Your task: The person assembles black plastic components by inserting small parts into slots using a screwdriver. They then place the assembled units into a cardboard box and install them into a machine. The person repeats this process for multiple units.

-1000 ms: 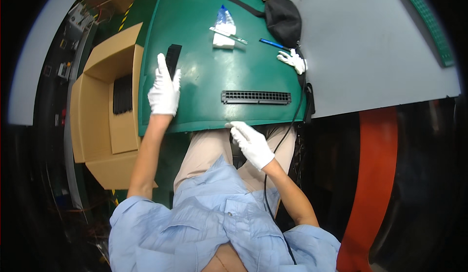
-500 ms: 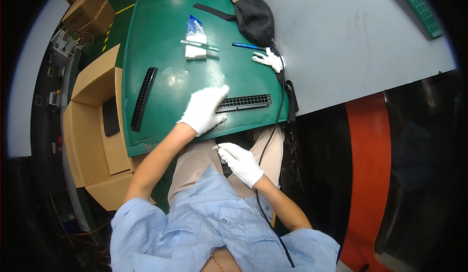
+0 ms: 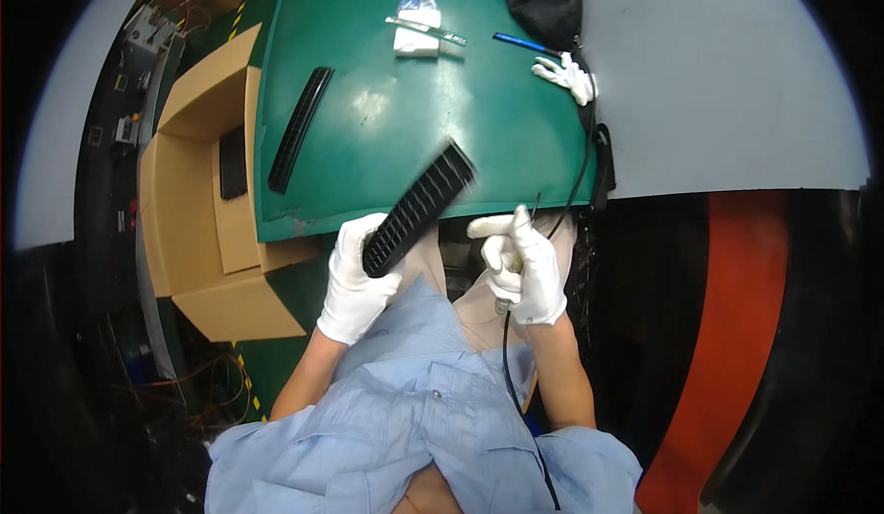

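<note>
My gloved left hand [image 3: 352, 284] is closed around one end of a long black plastic grid strip [image 3: 422, 205]. The strip is tilted, its far end raised over the table's near edge and slightly blurred. To its right, my gloved right hand [image 3: 525, 270] is half curled with its index finger stretched to the left. A slim tool with a thin dark tip [image 3: 537, 201] sticks up from that hand; the fingers hide most of it and its kind cannot be made out. Another black grid strip [image 3: 301, 127] lies at the left of the green table [image 3: 368, 146].
An open cardboard box [image 3: 184, 228] stands left of the table with a black piece [image 3: 233, 162] inside. Farther back lie a white-and-blue packet [image 3: 416, 40], a light green cutter-like tool [image 3: 425, 30], a blue pen [image 3: 525, 44], white gloves [image 3: 566, 76] and a black bag [image 3: 543, 3]. A black cable [image 3: 506, 357] hangs before me.
My left hand has picked the grid strip up off the table and drawn it toward me. My right hand has turned upward and moved right, showing the thin tip. The view has shifted.
</note>
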A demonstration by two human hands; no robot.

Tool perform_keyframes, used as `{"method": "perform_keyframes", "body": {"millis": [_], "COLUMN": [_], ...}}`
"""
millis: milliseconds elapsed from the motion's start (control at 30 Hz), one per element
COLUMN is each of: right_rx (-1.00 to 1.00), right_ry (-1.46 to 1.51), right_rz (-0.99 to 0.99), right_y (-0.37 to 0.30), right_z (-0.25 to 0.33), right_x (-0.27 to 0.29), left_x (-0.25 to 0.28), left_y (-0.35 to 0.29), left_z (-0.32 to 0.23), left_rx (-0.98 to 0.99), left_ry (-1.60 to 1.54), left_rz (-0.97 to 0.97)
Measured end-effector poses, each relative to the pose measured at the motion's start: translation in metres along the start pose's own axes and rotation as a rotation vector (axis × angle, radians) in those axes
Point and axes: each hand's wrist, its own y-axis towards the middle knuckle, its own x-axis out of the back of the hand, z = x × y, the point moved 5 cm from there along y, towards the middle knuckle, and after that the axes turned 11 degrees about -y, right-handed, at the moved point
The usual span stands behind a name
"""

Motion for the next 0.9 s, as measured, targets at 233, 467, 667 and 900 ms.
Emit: {"method": "perform_keyframes", "body": {"millis": [233,467,667,900], "right_rx": [0.003,-0.124,0.421,0.305], "right_ry": [-0.388,-0.246,-1.096,-1.110], "right_rz": [0.091,0.131,-0.146,0.033], "right_y": [-0.003,-0.013,-0.023,-0.033], "right_z": [0.009,0.013,0.014,-0.009], "right_x": [-0.033,-0.063,-0.088,-0.094], "left_x": [0.020,0.025,0.034,0.010], "left_y": [0.003,0.024,0.024,0.019], "left_z": [-0.026,-0.034,0.008,0.008], "left_rx": [-0.599,-0.779,0.217,0.597], "left_ry": [0.670,0.815,-0.946,-1.149], "left_rz": [-0.151,-0.259,-0.319,-0.265]}}
